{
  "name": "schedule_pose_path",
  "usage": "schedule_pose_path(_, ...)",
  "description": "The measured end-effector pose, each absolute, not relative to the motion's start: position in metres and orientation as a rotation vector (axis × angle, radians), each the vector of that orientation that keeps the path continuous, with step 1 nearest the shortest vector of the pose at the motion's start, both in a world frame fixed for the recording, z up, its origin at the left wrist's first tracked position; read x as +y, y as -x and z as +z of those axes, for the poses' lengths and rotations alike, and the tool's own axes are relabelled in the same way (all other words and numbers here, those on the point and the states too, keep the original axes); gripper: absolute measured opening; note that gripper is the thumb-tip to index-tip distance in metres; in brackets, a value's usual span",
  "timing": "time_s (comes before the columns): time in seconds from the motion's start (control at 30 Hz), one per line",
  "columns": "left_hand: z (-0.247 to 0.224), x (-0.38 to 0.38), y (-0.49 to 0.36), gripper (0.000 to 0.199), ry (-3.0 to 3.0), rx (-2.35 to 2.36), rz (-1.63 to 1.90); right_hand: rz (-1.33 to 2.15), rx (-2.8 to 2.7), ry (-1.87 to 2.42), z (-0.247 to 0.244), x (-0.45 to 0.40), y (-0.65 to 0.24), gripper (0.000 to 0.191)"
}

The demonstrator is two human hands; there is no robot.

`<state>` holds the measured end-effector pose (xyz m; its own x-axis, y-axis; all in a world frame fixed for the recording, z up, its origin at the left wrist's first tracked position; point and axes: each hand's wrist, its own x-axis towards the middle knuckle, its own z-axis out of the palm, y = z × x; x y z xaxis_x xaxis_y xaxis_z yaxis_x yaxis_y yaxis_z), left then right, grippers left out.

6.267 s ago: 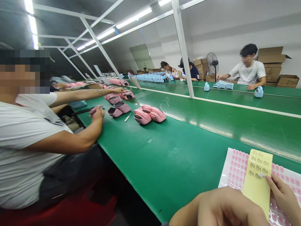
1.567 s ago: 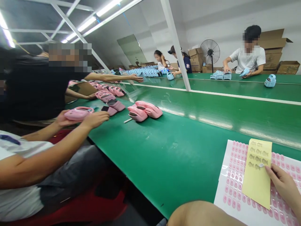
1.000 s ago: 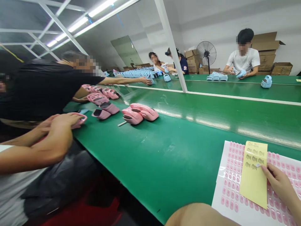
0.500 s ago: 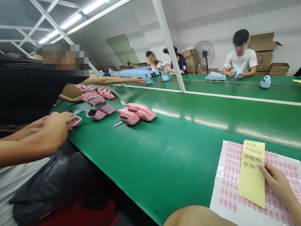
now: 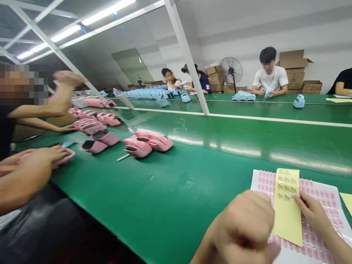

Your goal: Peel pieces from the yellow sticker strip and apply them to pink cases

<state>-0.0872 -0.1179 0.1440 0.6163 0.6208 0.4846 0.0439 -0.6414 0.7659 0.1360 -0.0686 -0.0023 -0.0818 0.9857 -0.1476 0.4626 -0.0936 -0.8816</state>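
Pink shells (image 5: 148, 142) lie well left of the yellow label strip (image 5: 287, 207) on the green table (image 5: 176, 190), grouped where a co-worker's hands (image 5: 35, 165) can reach them. The left hand (image 5: 247, 220), just left of the strip, is curled shut on nothing visible. The strip lies over a white sheet of pink stickers (image 5: 319, 200), probably to keep both handy. The right hand (image 5: 312, 212), at the strip's right edge, pinches a small white label (image 5: 290, 195). The strip's print is too small to read.
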Motion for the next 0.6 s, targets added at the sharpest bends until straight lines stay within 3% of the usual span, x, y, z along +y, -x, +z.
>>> schedule_pose_path(0.1, 0.154, -0.102, 0.078, 0.033, -2.366, 0.905, 1.124, 1.121, -1.581, 1.564, -0.001, -0.067, -0.132, 0.037)
schedule_pose_path(0.2, 0.155, -0.095, 0.075, 0.020, -2.561, 1.019, 0.961, 1.091, -1.585, 1.524, -0.001, -0.066, -0.129, 0.037)
schedule_pose_path(0.43, 0.149, -0.089, 0.074, 0.013, -2.616, 1.011, 0.814, 1.007, -1.608, 1.507, -0.003, -0.063, -0.125, 0.037)
schedule_pose_path(0.6, 0.155, -0.106, 0.066, 0.017, -2.207, 0.667, 0.902, 1.002, -1.593, 1.495, -0.003, -0.064, -0.124, 0.038)
